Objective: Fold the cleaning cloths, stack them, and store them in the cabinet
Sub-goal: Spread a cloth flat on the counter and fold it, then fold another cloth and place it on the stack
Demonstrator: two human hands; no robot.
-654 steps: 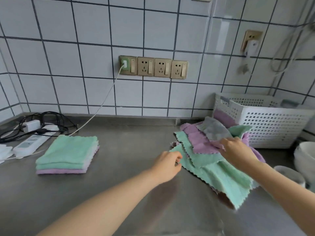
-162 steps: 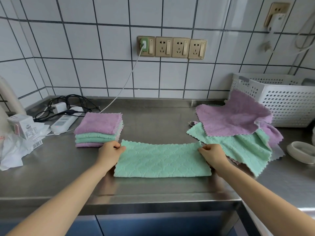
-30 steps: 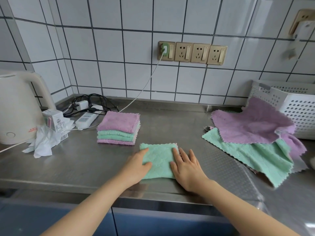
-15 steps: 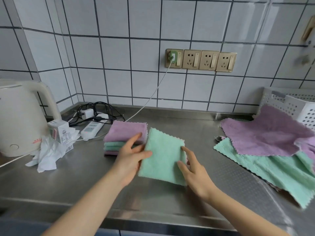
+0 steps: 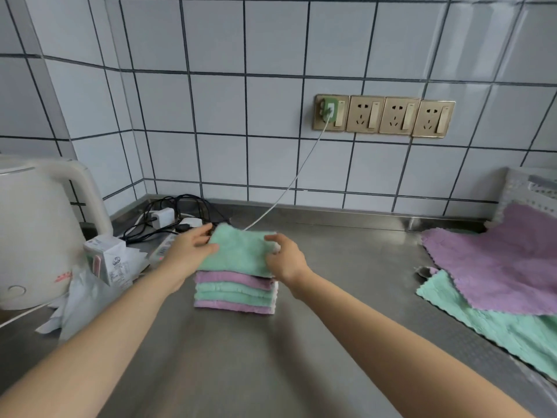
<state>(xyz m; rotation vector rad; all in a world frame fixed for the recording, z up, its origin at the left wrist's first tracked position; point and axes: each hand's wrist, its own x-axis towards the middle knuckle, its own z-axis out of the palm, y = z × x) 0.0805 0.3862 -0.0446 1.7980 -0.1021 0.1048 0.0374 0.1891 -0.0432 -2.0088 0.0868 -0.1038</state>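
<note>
Steel counter (image 5: pixel 271 366) under white tiles. Left of the grip, a white kettle (image 5: pixel 33 233) bears red marks too blurred to read, beside a small printed carton (image 5: pixel 108 260), also unreadable. Left hand (image 5: pixel 193 251) and right hand (image 5: pixel 284 260) pinch a folded green cloth (image 5: pixel 241 251) atop the stack (image 5: pixel 235 292). Right of them, unfolded cloths (image 5: pixel 497 282) spill from a white basket (image 5: pixel 530 191).

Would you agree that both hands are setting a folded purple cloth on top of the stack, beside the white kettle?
Not quite: the head view shows the folded cloth going on top of the stack is green, not purple. The rest holds: the left hand and right hand both hold it, with the white kettle to the left.
</note>
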